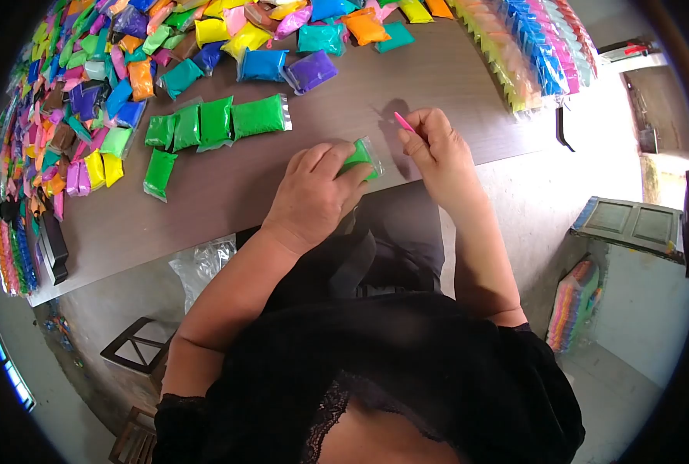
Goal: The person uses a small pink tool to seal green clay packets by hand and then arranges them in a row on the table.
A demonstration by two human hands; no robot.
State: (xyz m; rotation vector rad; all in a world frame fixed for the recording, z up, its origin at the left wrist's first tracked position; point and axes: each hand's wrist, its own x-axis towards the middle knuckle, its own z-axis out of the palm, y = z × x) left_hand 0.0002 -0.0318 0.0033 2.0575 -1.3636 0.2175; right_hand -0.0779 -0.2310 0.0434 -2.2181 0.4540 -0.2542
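My left hand (313, 189) is closed on a small green packet (360, 157) near the table's front edge, its clear end showing past the fingers. To the right, my right hand (439, 151) pinches a thin pink stick (404, 122) a little above the table, apart from the packet. Several more green packets lie left of my left hand: a row with one wide packet (258, 117) at its right end, and a single packet (159, 173) below the row.
A large heap of coloured packets (134, 81) covers the table's left and far side. Rows of bagged coloured pieces (534, 54) stand at the back right. A black object (53, 246) sits at the left edge, and a clear plastic bag (203, 267) hangs below the table (205, 209).
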